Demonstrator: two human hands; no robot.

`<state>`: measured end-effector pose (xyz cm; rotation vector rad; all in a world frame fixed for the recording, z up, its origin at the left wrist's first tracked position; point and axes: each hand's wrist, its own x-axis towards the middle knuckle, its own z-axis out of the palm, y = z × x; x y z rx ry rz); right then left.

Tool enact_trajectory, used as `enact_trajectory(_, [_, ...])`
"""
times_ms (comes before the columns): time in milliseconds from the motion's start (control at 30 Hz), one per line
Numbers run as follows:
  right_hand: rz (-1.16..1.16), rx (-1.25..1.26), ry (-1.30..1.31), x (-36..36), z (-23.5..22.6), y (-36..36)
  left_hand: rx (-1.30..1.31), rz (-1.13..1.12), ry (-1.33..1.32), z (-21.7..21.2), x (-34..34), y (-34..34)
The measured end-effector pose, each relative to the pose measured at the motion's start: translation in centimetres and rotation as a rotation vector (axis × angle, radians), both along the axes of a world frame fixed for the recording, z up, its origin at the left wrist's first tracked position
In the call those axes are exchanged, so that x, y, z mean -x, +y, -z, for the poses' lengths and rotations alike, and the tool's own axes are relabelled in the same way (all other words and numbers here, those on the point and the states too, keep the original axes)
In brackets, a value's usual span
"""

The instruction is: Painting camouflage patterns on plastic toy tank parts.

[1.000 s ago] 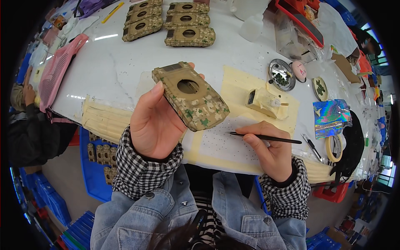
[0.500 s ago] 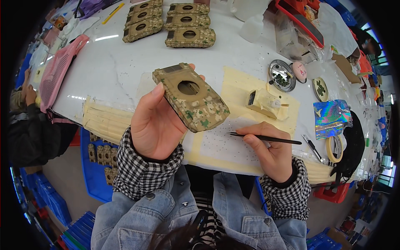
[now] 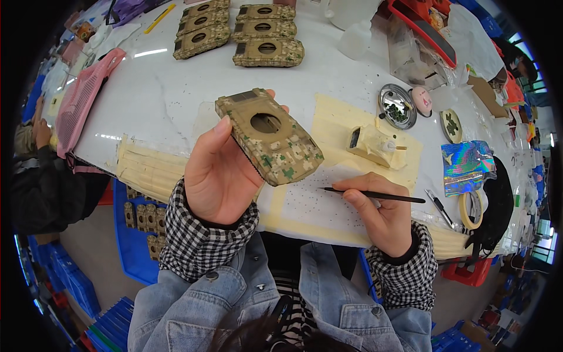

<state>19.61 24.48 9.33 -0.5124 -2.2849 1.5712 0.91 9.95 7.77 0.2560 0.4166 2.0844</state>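
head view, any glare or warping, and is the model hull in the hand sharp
Head view: strong fisheye bend, the white table edge curves and the corners go black; bright glare streaks lie on the tabletop near the pink tray; the camouflage model hull in the left hand is sharp, as is the thin brush in the right hand.

The white surface [image 3: 170,100] carries four camouflage hulls [image 3: 240,30] at the far side, a pink basket [image 3: 82,100] at the left, a tan turret [image 3: 370,144] on masking paper, a metal dish [image 3: 397,105] and a tape roll [image 3: 470,209].
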Motion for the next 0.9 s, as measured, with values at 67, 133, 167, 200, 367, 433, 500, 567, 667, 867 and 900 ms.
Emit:
enact_trajectory(67, [0.001, -0.005, 0.006, -0.04, 0.02, 0.03, -0.001, -0.001, -0.002, -0.05, -0.02, 0.0])
enact_trajectory(133, [-0.004, -0.021, 0.002, 0.03, -0.12, 0.07, 0.002, -0.005, 0.005, 0.0, 0.05, 0.0])
enact_trajectory(167, [-0.006, -0.028, 0.0, 0.06, -0.16, 0.07, 0.006, -0.005, 0.011, 0.03, 0.09, 0.0])
enact_trajectory(200, [0.001, -0.012, 0.005, 0.03, -0.18, 0.05, 0.01, -0.004, 0.019, 0.01, 0.1, 0.02])
enact_trajectory(367, [-0.015, -0.01, 0.002, -0.11, -0.08, 0.18, 0.023, 0.004, 0.021, 0.02, 0.11, -0.03])
enact_trajectory(433, [-0.009, 0.003, -0.002, -0.04, -0.14, 0.08, 0.032, -0.001, 0.023, -0.15, 0.12, 0.02])
enact_trajectory(500, [-0.007, 0.01, -0.005, 0.0, -0.17, 0.05, 0.023, -0.005, 0.017, -0.11, 0.08, 0.01])
enact_trajectory(567, [-0.007, 0.009, -0.009, 0.01, -0.16, 0.08, 0.017, -0.006, 0.014, 0.04, 0.08, 0.04])
enact_trajectory(667, [-0.014, 0.026, 0.003, 0.0, -0.01, 0.09, 0.015, -0.008, 0.017, 0.01, 0.09, 0.03])
enact_trajectory(867, [-0.011, 0.038, 0.005, -0.06, 0.03, 0.05, 0.009, -0.006, 0.017, 0.03, 0.11, -0.03])
enact_trajectory(900, [-0.011, 0.035, 0.001, -0.06, 0.02, 0.06, 0.01, -0.006, 0.017, 0.08, 0.13, -0.01])
